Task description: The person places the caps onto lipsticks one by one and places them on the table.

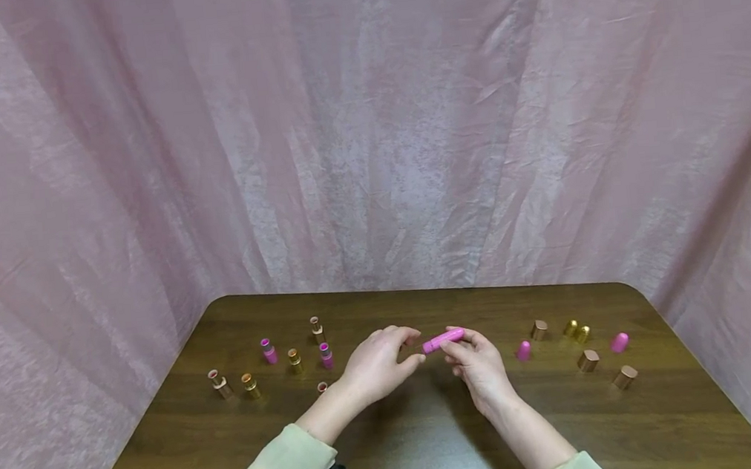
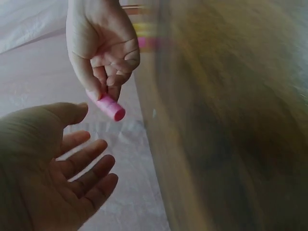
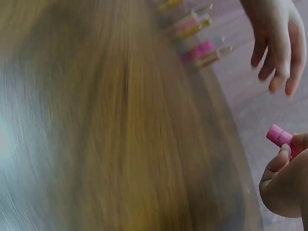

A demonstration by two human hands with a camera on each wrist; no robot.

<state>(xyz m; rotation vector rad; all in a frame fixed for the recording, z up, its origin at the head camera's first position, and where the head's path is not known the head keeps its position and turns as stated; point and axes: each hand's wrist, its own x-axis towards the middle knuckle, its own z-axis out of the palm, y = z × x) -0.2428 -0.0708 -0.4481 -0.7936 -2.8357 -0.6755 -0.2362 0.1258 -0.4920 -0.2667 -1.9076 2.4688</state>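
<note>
Pink tube [image 1: 441,341] clamped in my right hand [image 1: 483,372]
In my head view, it's at three o'clock from my left hand [image 1: 375,365], whose grip hangs apart above the tabletop [image 1: 420,439].

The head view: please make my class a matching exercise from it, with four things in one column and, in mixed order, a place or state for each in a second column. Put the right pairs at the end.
Column 1
1. Pink tube
2. Left hand
3. Two gold caps
4. Pale pink curtain

Column 2
A. Hangs behind the table
B. Holds nothing
C. Pinched by the right hand
D. Standing on the right half of the table

Right pairs: 1-C, 2-B, 3-D, 4-A
</note>
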